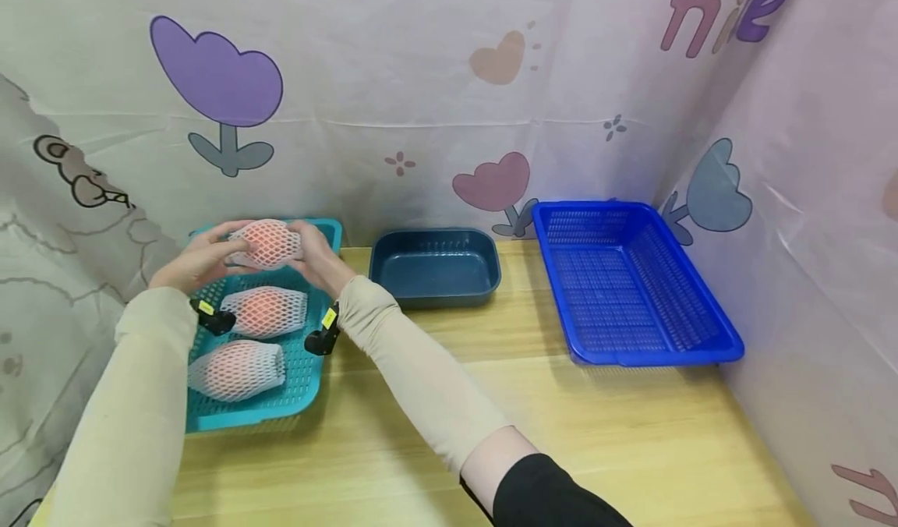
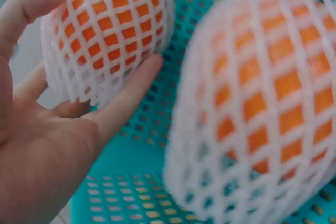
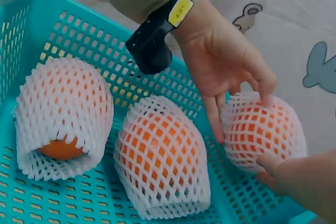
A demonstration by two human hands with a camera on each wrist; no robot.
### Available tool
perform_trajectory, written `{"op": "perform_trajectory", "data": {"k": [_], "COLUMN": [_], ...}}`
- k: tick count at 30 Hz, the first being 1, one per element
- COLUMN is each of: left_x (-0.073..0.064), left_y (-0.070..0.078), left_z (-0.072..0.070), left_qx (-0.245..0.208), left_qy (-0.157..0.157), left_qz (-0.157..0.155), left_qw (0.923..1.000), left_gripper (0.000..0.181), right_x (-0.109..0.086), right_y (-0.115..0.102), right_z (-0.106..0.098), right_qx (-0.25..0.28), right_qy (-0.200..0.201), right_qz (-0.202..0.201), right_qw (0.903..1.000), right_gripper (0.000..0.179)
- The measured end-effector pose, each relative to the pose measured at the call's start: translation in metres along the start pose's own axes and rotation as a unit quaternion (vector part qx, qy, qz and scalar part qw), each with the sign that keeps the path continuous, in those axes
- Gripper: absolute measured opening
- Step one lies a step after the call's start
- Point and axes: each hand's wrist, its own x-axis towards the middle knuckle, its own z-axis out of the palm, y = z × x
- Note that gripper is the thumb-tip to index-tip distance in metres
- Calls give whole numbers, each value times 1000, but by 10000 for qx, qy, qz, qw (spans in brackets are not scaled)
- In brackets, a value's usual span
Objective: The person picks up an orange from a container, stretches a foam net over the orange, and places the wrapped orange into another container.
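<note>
Both hands hold an orange fruit in a white foam net sleeve (image 1: 270,245), up at the far side of a teal basket (image 1: 303,367). My left hand (image 1: 196,260) grips its left end, thumb on one side and fingers on the other, as the left wrist view shows. At the opposite end, my right hand (image 1: 319,260) pinches the sleeve; part of that hand (image 3: 310,177) enters the right wrist view. Two more netted fruits lie in the basket: a middle one (image 1: 265,311) and a front one (image 1: 238,371) whose sleeve end gapes (image 3: 63,119).
A dark teal tray (image 1: 435,297) stands right of the basket against the printed curtain (image 1: 393,59). Farther right is a blue perforated basket (image 1: 610,301). All rest on a light wooden table (image 1: 449,379). Curtain also hangs along the left and right sides.
</note>
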Motion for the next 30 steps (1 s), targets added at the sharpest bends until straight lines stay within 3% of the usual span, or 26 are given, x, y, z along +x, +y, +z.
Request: {"op": "perform_trajectory", "data": {"k": [2, 8, 13, 18, 25, 30], "left_x": [5, 11, 13, 14, 12, 11], "left_y": [-9, -33, -45, -46, -41, -34], "left_z": [2, 12, 16, 15, 21, 23], "left_qx": [48, 932, 1178, 1363, 1313, 1355], "left_qy": [74, 189, 18, -151, -145, -58], "left_qz": [3, -112, -257, -321, -493, -596], "left_qw": [10000, 9954, 9927, 9900, 9900, 9890], "left_gripper": [52, 68, 70, 70, 72, 75], "right_x": [3, 5, 5, 2, 3, 3], "right_y": [4, 17, 26, 28, 27, 21], "right_z": [-2, -9, -13, -11, -14, -16], "right_qx": [119, 21, -170, -331, -472, -908], "right_qy": [89, 151, 233, 263, 99, -110], "right_qz": [51, 342, 393, 492, 595, 628], "right_qw": [9999, 9993, 9988, 9979, 9971, 9938], "right_gripper": [42, 46, 43, 40, 37, 40]}}
